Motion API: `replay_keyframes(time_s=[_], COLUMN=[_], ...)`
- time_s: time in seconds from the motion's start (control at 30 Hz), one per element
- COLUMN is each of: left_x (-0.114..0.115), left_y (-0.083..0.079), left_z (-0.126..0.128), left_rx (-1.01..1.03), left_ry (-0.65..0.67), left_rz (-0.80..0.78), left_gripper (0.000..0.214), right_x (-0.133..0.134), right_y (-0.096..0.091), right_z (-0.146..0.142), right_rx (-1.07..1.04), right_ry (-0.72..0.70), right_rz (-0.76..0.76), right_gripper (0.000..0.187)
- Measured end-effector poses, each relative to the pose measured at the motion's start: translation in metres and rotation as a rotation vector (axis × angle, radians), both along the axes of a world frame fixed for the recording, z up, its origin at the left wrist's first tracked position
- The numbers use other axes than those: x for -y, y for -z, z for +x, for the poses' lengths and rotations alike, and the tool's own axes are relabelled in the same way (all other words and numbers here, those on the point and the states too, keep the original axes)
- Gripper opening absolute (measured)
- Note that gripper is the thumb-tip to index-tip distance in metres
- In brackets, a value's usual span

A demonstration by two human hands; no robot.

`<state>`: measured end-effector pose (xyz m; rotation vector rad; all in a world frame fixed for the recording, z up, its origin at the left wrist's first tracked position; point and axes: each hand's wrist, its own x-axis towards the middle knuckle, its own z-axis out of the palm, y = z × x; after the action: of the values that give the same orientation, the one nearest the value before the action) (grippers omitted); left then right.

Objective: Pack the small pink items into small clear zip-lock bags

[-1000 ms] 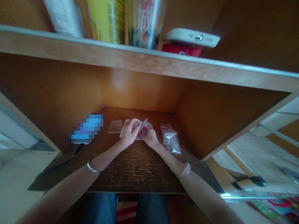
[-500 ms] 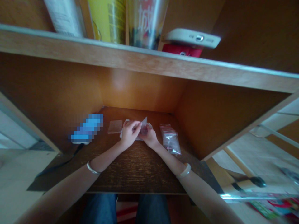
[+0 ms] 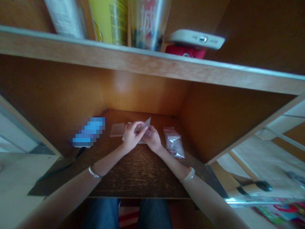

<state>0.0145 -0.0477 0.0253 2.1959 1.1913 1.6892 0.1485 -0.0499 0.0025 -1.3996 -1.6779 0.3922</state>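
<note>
Over the middle of the dark wooden desk (image 3: 133, 178), both hands meet at a small clear plastic bag (image 3: 148, 122), one corner of which points up. My left hand (image 3: 131, 137) has thumb and fingers closed on the bag's left side. Against its lower right side, the fingers of my right hand (image 3: 153, 139) are curled round it; what lies inside the bag is too blurred to tell. Beneath the hands, partly hidden, is a pale flat sheet or packet (image 3: 142, 142). Flat clear bags (image 3: 117, 129) lie left of my left hand.
Overlapping zip-lock bags (image 3: 175, 144) lie to the right. A blurred-out phone (image 3: 89, 131) with a cable leans at the left wall. Overhead runs a shelf edge (image 3: 143, 62), carrying a yellow container (image 3: 109, 22), a printed cup (image 3: 150, 25) and a white device (image 3: 196, 38).
My left fingers have shifted slightly and spread more round the bag. The bag's corner has risen a little. My right fingers have moved up a little along it.
</note>
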Motion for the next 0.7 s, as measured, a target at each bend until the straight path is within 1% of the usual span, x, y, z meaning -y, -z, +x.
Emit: replay_keyframes(time_s=[0.07,0.1,0.17,0.2,0.27,0.4,0.47,0.6,0.7], left_x=[-0.002,-0.003,-0.005,-0.006,-0.009,-0.016,-0.019,-0.021,-0.020], left_y=[0.002,0.003,0.005,0.005,0.007,0.013,0.015,0.016,0.013], left_z=[0.001,0.001,0.001,0.001,0.000,-0.003,-0.004,-0.003,-0.002], left_rx=[-0.055,-0.077,-0.078,-0.056,0.010,0.146,0.210,0.318,0.363], left_ry=[0.011,0.016,0.028,0.032,0.049,0.105,0.113,0.164,0.172], left_rz=[-0.022,-0.036,-0.064,-0.076,-0.097,-0.166,-0.214,-0.282,-0.320], left_gripper=[0.024,0.022,0.010,0.007,0.008,0.011,0.014,0.018,0.020], right_x=[0.001,0.001,0.001,0.000,0.000,0.000,0.001,0.000,-0.002], right_y=[-0.001,-0.001,-0.002,-0.001,-0.001,-0.001,-0.001,-0.003,-0.005], right_z=[0.000,0.000,-0.001,-0.001,-0.001,-0.001,-0.002,-0.002,-0.002], right_rx=[0.007,0.012,0.016,0.011,-0.019,-0.160,-0.235,-0.362,-0.423], right_ry=[0.016,0.028,0.046,0.048,0.025,-0.050,-0.060,-0.051,-0.046], right_rz=[0.023,0.032,0.050,0.062,0.084,0.117,0.104,0.000,-0.023], right_gripper=[0.040,0.041,0.044,0.046,0.051,0.057,0.051,0.027,0.023])
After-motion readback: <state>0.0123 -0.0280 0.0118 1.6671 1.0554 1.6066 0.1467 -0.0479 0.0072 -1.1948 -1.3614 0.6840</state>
